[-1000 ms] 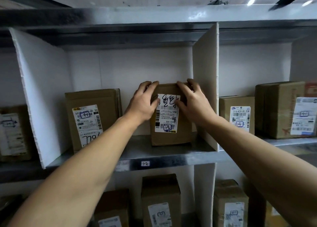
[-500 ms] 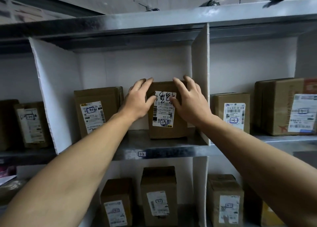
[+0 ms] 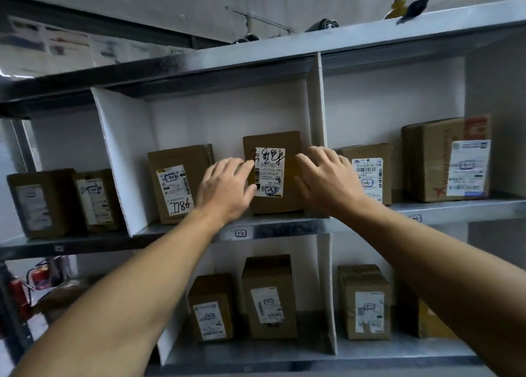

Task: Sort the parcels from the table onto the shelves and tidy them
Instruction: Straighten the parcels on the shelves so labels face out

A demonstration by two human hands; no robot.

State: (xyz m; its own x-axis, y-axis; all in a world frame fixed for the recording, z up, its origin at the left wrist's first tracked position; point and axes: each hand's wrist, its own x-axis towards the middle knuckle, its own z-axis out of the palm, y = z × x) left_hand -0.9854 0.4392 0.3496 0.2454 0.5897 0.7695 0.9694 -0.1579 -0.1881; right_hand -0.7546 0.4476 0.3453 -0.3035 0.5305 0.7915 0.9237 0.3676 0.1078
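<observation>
Your forearms come up from the bottom edge toward the middle shelf. Left hand: fingers spread and relaxed, gripping nothing, tips over the left edge of the scribbled label. Right hand: fingers loose and slightly bent, holding nothing, in front of the right edge of the parcel. Can't tell if either hand actually touches it. The parcel stands upright on that shelf in the middle compartment, label facing you, close to the right white divider. The neighbour box stands to its left, with a gap between. More boxes in the right-hand compartment and on the shelf below.
</observation>
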